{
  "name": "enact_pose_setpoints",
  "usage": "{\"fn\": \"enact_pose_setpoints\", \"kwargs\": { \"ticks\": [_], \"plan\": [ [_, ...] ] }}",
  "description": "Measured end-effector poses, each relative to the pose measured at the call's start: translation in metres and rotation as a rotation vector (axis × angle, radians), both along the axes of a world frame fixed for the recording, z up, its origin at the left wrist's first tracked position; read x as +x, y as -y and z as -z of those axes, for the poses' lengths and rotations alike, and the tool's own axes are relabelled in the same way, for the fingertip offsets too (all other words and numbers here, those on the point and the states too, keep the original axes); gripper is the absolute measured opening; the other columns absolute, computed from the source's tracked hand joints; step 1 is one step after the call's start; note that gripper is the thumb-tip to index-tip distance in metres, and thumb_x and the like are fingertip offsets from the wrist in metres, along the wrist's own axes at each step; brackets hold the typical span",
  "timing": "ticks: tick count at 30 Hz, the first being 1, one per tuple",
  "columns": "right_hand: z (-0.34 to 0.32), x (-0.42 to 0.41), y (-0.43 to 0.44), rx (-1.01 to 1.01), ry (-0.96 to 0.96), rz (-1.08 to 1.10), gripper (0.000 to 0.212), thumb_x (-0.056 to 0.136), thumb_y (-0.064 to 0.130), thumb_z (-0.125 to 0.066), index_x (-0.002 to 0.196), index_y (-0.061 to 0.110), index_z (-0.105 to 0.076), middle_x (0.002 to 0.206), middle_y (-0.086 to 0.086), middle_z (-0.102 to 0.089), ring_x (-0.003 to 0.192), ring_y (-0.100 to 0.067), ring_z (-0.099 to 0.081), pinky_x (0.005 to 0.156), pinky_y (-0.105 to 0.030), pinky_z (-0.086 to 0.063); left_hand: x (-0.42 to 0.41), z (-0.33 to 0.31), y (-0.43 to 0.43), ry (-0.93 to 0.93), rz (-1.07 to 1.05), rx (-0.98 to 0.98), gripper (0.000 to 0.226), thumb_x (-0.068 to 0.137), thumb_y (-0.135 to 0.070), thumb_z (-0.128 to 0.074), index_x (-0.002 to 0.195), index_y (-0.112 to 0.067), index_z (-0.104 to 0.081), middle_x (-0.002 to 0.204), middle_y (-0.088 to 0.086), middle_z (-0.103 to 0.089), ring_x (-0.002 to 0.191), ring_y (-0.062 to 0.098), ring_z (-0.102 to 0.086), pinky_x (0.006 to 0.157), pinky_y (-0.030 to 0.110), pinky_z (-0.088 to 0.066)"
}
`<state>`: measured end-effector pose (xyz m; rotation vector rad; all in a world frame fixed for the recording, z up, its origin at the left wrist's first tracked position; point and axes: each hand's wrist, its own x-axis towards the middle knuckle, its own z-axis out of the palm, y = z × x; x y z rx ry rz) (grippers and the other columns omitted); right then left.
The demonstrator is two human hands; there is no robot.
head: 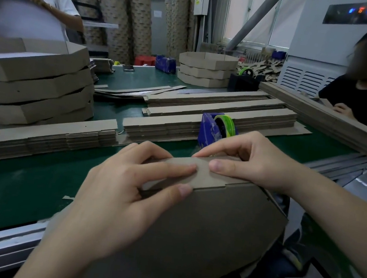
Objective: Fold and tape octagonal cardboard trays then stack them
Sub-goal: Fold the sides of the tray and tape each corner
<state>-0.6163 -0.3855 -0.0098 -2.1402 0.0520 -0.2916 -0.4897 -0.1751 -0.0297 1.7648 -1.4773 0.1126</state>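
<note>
The tray (213,224) is right in front of me at 6 o'clock, hanging partly over the near edge of the green surface (21,178). It stands tilted, its broad brown face sloping down toward me, and its top fold runs across from 9 to 3 o'clock, rising a little at the 3 o'clock end. A short tab (205,176) lies folded over that top edge, pointing away toward 12.

My left grip (124,193) is clamped on the fold: the forefinger lies flat along the tab, pointing to 3 o'clock, and the thumb presses the near face just under it. My right grip (256,162) comes in from 3 o'clock and is also closed on the tab, thumb flat on top with its tip just beside my left forefinger, and forefinger hooked over the far edge. The other fingers of both are curled.

The tray is plain brown board, unprinted, with a notched step where the tab meets the wall and a slanted cut at its 3 o'clock end.

At 12 o'clock, just beyond my right grip, a blue tape dispenser (211,131) with a green-yellow roll stands on the surface. Piles of flat strips (216,110) lie behind it from 10 to 2. At 10 o'clock sits a stack of folded trays (33,86).
</note>
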Motion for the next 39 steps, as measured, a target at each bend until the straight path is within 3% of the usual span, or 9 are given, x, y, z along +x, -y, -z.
{"fn": "enact_pose_setpoints", "kwargs": {
  "ticks": [5, 10, 13, 18, 21, 24, 32, 36, 39],
  "plan": [
    [0.001, 0.0, -0.003, -0.066, 0.018, 0.013, 0.025, 0.086, 0.028, -0.062, 0.109, 0.026, -0.07, 0.097, 0.008, -0.074, 0.09, -0.005, -0.067, 0.074, -0.013, -0.047, 0.002, 0.001, -0.002, 0.006, 0.011, -0.002, 0.036, 0.079, -0.062, -0.051, 0.112, -0.055, -0.062, 0.106, -0.017, -0.061, 0.103, 0.012, -0.059, 0.081, 0.043, -0.048],
    [0.005, -0.006, -0.003, -0.11, 0.061, 0.027, 0.023, 0.089, 0.029, -0.061, 0.111, 0.028, -0.068, 0.098, 0.028, -0.07, 0.092, 0.009, -0.063, 0.075, -0.005, -0.043, 0.002, -0.001, -0.002, 0.243, 0.005, 0.06, 0.038, 0.09, -0.052, -0.045, 0.12, -0.04, -0.065, 0.109, -0.008, -0.059, 0.096, 0.02, -0.059, 0.074, 0.043, -0.051],
    [0.008, -0.007, 0.001, -0.158, 0.091, 0.058, 0.025, 0.095, 0.031, -0.054, 0.114, 0.024, -0.068, 0.086, 0.027, -0.065, 0.081, 0.01, -0.059, 0.072, -0.005, -0.041, 0.003, -0.001, -0.001, 0.31, 0.004, 0.069, 0.039, 0.092, -0.051, -0.042, 0.123, -0.039, -0.063, 0.11, -0.004, -0.059, 0.095, 0.023, -0.058, 0.073, 0.042, -0.051],
    [0.009, -0.014, 0.04, 0.056, 0.386, 0.631, 0.022, 0.096, 0.027, -0.054, 0.087, 0.027, -0.074, 0.066, 0.011, -0.06, 0.06, -0.005, -0.053, 0.057, -0.02, -0.043, 0.003, -0.001, -0.001, 0.31, -0.015, 0.07, 0.04, 0.092, -0.051, -0.04, 0.124, -0.039, -0.062, 0.11, -0.006, -0.058, 0.096, 0.02, -0.058, 0.073, 0.041, -0.052],
    [0.027, -0.017, 0.064, -0.003, 0.203, 0.972, 0.023, 0.095, 0.027, -0.054, 0.08, 0.026, -0.072, 0.07, 0.008, -0.057, 0.063, -0.011, -0.05, 0.06, -0.028, -0.04, 0.001, -0.001, -0.002, 0.31, -0.013, 0.072, 0.04, 0.092, -0.051, -0.041, 0.123, -0.039, -0.062, 0.11, -0.007, -0.058, 0.096, 0.018, -0.058, 0.073, 0.04, -0.051],
    [0.046, -0.014, 0.073, 0.095, 0.009, 0.953, 0.024, 0.097, 0.033, -0.051, 0.089, 0.019, -0.07, 0.081, 0.001, -0.056, 0.062, -0.015, -0.049, 0.059, -0.029, -0.038, -0.001, -0.001, -0.002, 0.312, -0.004, 0.07, 0.039, 0.092, -0.051, -0.041, 0.123, -0.039, -0.063, 0.11, -0.008, -0.058, 0.095, 0.017, -0.058, 0.072, 0.04, -0.052],
    [0.05, 0.007, 0.059, 0.39, -0.138, 0.938, 0.033, 0.086, 0.051, -0.063, 0.097, 0.02, -0.067, 0.077, -0.005, -0.047, 0.052, -0.012, -0.038, 0.038, -0.019, -0.03, -0.007, -0.002, -0.004, 0.324, 0.005, 0.057, 0.038, 0.092, -0.05, -0.042, 0.122, -0.04, -0.063, 0.11, -0.008, -0.058, 0.093, 0.016, -0.058, 0.069, 0.039, -0.052],
    [0.053, 0.012, 0.057, 0.563, -0.11, 0.957, 0.021, 0.083, 0.036, -0.071, 0.096, 0.02, -0.067, 0.09, -0.005, -0.064, 0.07, -0.013, -0.052, 0.045, -0.02, -0.046, -0.006, -0.002, -0.006, 0.343, 0.005, 0.056, 0.038, 0.093, -0.05, -0.042, 0.123, -0.04, -0.063, 0.11, -0.007, -0.059, 0.092, 0.016, -0.058, 0.067, 0.038, -0.052],
    [0.053, 0.015, 0.058, 0.574, -0.081, 0.973, 0.019, 0.083, 0.028, -0.073, 0.098, 0.018, -0.068, 0.094, -0.007, -0.065, 0.076, -0.015, -0.053, 0.047, -0.022, -0.045, -0.006, -0.002, -0.005, 0.337, 0.005, 0.048, 0.038, 0.093, -0.051, -0.042, 0.123, -0.041, -0.063, 0.11, -0.007, -0.058, 0.092, 0.017, -0.058, 0.066, 0.039, -0.052]
  ]
}}
